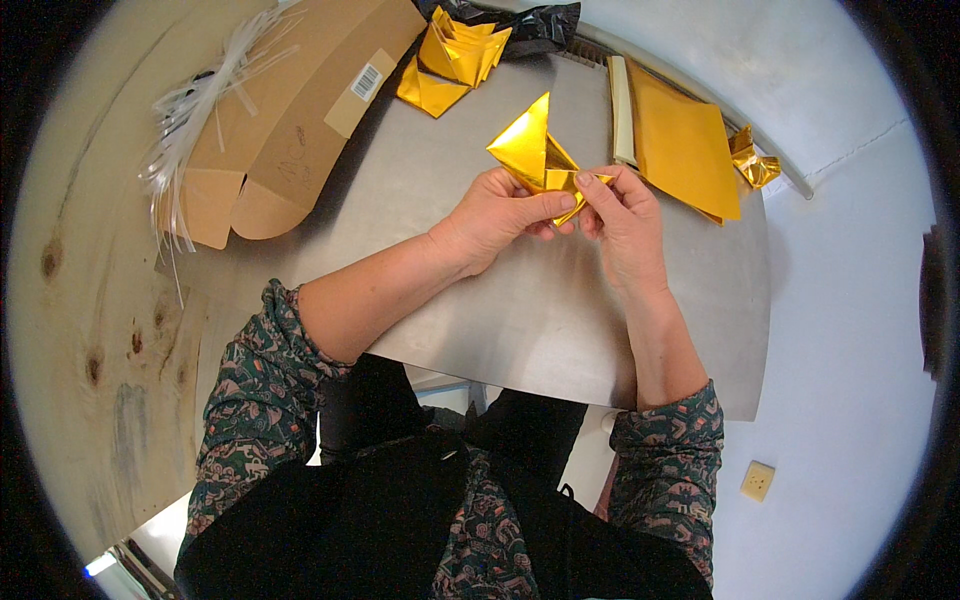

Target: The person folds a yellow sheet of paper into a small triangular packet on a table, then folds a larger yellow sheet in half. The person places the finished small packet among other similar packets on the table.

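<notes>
Both my hands hold one piece of folded gold foil paper (523, 145) above the metal tabletop. My left hand (497, 213) grips it from the left, its thumb lying across the lower fold. On the other side my right hand (627, 213) pinches a narrow pointed corner between thumb and fingers. A large triangular flap of the paper stands up beyond my left hand. My fingers hide part of the underside. Farther off, a stack of folded gold foil pieces (462, 52) rests near the table's far edge.
An open cardboard box (290, 120) lies at the left, with clear plastic strips (190, 140) over its side. A pile of gold sheets (685, 135) and a crumpled gold piece (754, 160) sit at the far right. Black plastic (545, 28) lies behind the metal tabletop (480, 325).
</notes>
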{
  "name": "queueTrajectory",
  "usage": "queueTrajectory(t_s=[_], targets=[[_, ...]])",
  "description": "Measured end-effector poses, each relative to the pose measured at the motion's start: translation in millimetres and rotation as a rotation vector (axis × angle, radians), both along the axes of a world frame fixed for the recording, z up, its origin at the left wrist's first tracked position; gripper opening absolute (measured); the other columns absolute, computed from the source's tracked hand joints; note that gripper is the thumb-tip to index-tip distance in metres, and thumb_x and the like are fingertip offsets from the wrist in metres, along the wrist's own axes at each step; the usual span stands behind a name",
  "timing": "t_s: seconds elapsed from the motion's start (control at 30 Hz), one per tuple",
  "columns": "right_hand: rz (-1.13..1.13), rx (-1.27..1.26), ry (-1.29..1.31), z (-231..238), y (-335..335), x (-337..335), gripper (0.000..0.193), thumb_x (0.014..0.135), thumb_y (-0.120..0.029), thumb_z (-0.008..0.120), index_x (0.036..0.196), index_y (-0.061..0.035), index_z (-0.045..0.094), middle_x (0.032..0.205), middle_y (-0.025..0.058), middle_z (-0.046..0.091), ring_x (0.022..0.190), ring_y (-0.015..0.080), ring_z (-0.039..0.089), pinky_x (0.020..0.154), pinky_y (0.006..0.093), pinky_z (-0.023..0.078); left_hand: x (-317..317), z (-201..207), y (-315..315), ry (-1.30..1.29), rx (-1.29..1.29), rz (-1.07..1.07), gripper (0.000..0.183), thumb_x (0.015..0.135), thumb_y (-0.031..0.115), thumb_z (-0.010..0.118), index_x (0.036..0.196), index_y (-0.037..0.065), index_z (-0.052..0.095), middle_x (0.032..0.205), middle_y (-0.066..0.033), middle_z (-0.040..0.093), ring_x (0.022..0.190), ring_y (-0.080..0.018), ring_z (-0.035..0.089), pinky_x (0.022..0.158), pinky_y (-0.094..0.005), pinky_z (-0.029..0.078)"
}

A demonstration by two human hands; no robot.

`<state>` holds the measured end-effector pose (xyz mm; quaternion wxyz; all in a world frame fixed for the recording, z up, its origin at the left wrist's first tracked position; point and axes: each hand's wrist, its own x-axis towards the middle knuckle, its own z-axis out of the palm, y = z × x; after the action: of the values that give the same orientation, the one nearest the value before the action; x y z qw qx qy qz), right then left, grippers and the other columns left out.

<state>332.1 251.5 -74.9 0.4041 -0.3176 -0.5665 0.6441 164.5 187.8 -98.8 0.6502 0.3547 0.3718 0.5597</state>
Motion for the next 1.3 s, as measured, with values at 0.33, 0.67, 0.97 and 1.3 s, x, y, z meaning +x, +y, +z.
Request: queueTrajectory(t_s=[0.33, 0.67, 0.97, 1.3], targets=[[-0.022, 0.003, -0.016, 2.6, 0.2, 2.5, 0.014, 0.093, -0.019, 0.072, 0.097, -0.0059, 0.067, 0.076, -0.0017, 0.062, 0.060, 0.0048, 0.052, 0.053, 0.0206, 0.038, 4.5, 2.8, -2.0, 0.022, 0.064, 0.014, 0.027, 0.096, 0.020, 0.070, 0.119, 0.007, 0.065, 0.100, -0.0041, 0.071, 0.083, -0.0101, 0.068, 0.072, -0.0217, 0.056], [-0.031, -0.048, 0.058, 3.3, 5.3, 7.9, 0.013, 0.093, -0.018, 0.072, 0.097, -0.0057, 0.067, 0.075, -0.0020, 0.061, 0.061, 0.0052, 0.052, 0.054, 0.0203, 0.038, 1.5, 8.3, -3.4, -0.128, -0.080, -0.166, 0.037, 0.100, 0.039, 0.060, 0.112, 0.005, 0.065, 0.096, -0.0109, 0.073, 0.082, -0.0187, 0.073, 0.069, -0.0276, 0.060], [-0.034, -0.043, 0.034, 2.8, 7.8, 6.7, 0.013, 0.092, -0.018, 0.074, 0.096, -0.0069, 0.068, 0.075, -0.0027, 0.062, 0.060, 0.0045, 0.053, 0.052, 0.0197, 0.038, 4.6, 3.2, -0.4, 0.045, -0.093, -0.137, 0.027, 0.100, 0.028, 0.063, 0.106, 0.002, 0.068, 0.093, -0.0104, 0.074, 0.073, -0.0132, 0.071, 0.064, -0.0249, 0.060], [-0.048, 0.011, 0.017, 1.2, 7.8, 6.6, 0.014, 0.092, -0.018, 0.074, 0.095, -0.0070, 0.066, 0.074, -0.0022, 0.062, 0.059, 0.0040, 0.053, 0.051, 0.0195, 0.037, 6.2, 2.9, -0.7, -0.012, -0.145, -0.126, 0.025, 0.100, 0.028, 0.064, 0.104, 0.004, 0.068, 0.089, -0.0064, 0.073, 0.069, -0.0095, 0.068, 0.062, -0.0235, 0.059]])
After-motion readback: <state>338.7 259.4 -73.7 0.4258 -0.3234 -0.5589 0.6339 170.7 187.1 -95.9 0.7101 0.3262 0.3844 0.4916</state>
